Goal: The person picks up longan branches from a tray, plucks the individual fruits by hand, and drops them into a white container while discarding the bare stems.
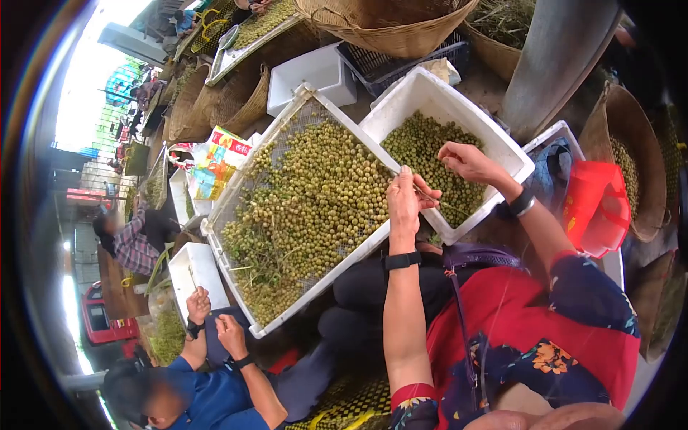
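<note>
Our left hand (405, 201) pinches a thin stem (428, 195) by the tray (322, 284); our right hand (466, 161) hovers over the box (444, 97) of green fruit (423, 147) — fingers curled, grip unclear.

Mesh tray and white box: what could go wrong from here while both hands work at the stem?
1. The mesh tray is heaped with green fruits and seems to lean across the knees. A nudge from the left hand could spill them.
2. The thin stem in that hand's grip sits near the edge of the white box. Fruits pulled off by the right hand might drop outside it.
</note>
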Demonstrator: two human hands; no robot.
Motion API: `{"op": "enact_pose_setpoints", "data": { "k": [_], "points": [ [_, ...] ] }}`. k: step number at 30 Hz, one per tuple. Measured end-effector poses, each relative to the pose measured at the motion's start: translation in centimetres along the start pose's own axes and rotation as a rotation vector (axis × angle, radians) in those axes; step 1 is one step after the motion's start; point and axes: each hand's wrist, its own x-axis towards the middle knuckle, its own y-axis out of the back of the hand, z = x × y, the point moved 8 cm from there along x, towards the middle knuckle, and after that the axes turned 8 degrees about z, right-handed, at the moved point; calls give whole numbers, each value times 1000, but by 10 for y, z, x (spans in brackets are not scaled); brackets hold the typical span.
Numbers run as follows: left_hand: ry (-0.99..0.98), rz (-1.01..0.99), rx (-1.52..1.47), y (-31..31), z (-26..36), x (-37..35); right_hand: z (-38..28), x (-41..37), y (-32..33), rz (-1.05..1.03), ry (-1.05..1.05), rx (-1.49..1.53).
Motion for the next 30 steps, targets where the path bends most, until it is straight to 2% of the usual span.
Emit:
{"op": "enact_pose_setpoints", "data": {
  "k": [2, 4, 6, 7, 8, 11, 16, 18, 22, 30],
  "points": [
    [33, 64, 61, -9, -8, 7, 0, -29, -16, -269, -552, 944],
    [-10, 92, 278, -13, -13, 16, -19, -47, -22, -451, -592, 1045],
    [-23, 111, 274, -16, -17, 23, -18, -63, -35, -524, -616, 1116],
    [-20, 111, 201, -16, -19, 24, -16, -68, -37, -507, -758, 1163],
    [-19, 111, 127, -16, -21, 26, -17, -71, -39, -504, -759, 1162],
    [44, 79, 103, -15, -26, 29, -25, -82, -46, -475, -811, 1469],
    [103, 72, 179, -17, -32, 29, -23, -95, -63, -501, -839, 1640],
    [120, 78, 162, -16, -32, 28, -26, -96, -62, -529, -774, 1667],
    [41, 163, 147, -11, -35, 32, -22, -97, -56, -470, -857, 1506],
    [-103, 250, 156, -14, -28, 34, -35, -90, -69, -468, -872, 1518]
  ]
}}
